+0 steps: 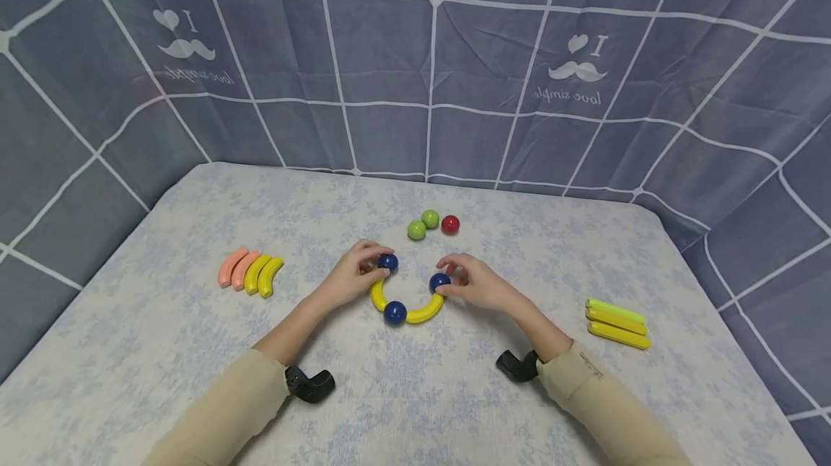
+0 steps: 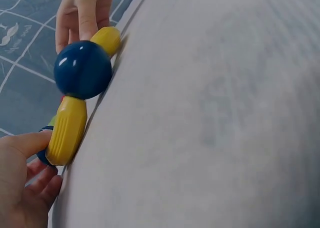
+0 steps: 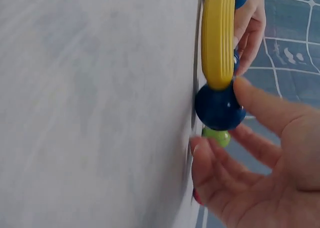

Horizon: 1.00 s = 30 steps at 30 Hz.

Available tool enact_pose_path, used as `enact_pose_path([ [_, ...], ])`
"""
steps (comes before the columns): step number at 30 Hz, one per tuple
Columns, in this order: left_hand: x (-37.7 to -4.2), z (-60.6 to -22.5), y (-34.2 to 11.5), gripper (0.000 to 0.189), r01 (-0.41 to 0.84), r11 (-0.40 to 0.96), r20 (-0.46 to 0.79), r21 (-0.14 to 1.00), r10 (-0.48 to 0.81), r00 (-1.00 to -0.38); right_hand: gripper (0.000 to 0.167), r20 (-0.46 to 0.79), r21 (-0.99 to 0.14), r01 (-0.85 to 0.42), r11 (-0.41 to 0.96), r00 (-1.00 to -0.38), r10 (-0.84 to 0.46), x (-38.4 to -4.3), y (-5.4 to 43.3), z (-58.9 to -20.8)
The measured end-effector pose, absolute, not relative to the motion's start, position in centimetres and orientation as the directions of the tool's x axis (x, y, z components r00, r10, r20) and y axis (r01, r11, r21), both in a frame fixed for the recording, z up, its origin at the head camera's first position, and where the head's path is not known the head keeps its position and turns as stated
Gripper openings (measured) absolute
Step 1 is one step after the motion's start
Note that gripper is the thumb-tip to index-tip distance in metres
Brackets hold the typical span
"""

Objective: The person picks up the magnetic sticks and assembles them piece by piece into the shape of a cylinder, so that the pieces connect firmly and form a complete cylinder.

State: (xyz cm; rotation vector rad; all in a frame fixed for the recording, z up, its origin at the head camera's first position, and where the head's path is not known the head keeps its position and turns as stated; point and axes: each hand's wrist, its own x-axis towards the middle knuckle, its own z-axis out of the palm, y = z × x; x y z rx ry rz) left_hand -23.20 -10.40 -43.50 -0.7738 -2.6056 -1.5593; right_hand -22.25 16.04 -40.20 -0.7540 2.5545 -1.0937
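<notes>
Two yellow curved magnetic building rods [image 1: 378, 296] [image 1: 425, 311] and three blue balls form an open U on the table. One blue ball [image 1: 394, 313] joins the rods at the bottom of the U. My left hand [image 1: 347, 277] pinches the blue ball [image 1: 388, 262] at the left tip between thumb and fingers. At the right tip, my right hand [image 1: 483, 284] holds another blue ball [image 1: 439, 282], its thumb against the ball in the right wrist view. That ball [image 3: 219, 107] meets the end of the ribbed yellow rod [image 3: 218, 37].
Beyond the U lie two green balls [image 1: 417, 230] [image 1: 430, 218] and a red ball [image 1: 451, 224]. Pink curved rods [image 1: 232, 267] and yellow curved rods [image 1: 257, 273] sit at left. Straight yellow rods [image 1: 619, 335] and a green rod [image 1: 614, 310] lie at right. A curtain [image 1: 389, 47] hangs behind.
</notes>
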Motion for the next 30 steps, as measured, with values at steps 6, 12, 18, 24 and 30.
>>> enact_pose_path([
  [6, -22.7, -43.4, -11.5, 0.033, 0.343, 0.366, 0.198, 0.865, 0.379, -0.904, 0.034, -0.012, -0.711, -0.324, 0.624, -0.882, -0.471, -22.5, 15.1, -40.3],
  [12, -22.1, -43.3, -12.7, 0.039, 0.304, 0.347, 0.136, 0.887, 0.432, -0.892, 0.030, -0.008, -0.704, -0.293, 0.647, -0.908, -0.419, -22.8, 14.4, -40.7],
  [18, -21.4, -42.9, -13.3, 0.050, 0.405, 0.355, 0.143, 0.843, 0.578, -0.803, 0.027, 0.031, -0.713, -0.288, 0.639, -0.924, -0.381, -23.3, 13.9, -41.4],
  [24, -21.1, -43.1, -12.9, 0.047, 0.453, 0.357, 0.180, 0.817, 0.589, -0.788, 0.028, 0.039, -0.772, -0.261, 0.579, -0.929, -0.368, -23.4, 13.5, -41.7],
  [30, -20.6, -43.2, -12.2, 0.045, 0.495, 0.385, 0.218, 0.779, 0.574, -0.789, 0.037, -0.002, -0.859, -0.229, 0.457, -0.893, -0.450, -23.3, 13.5, -41.4],
])
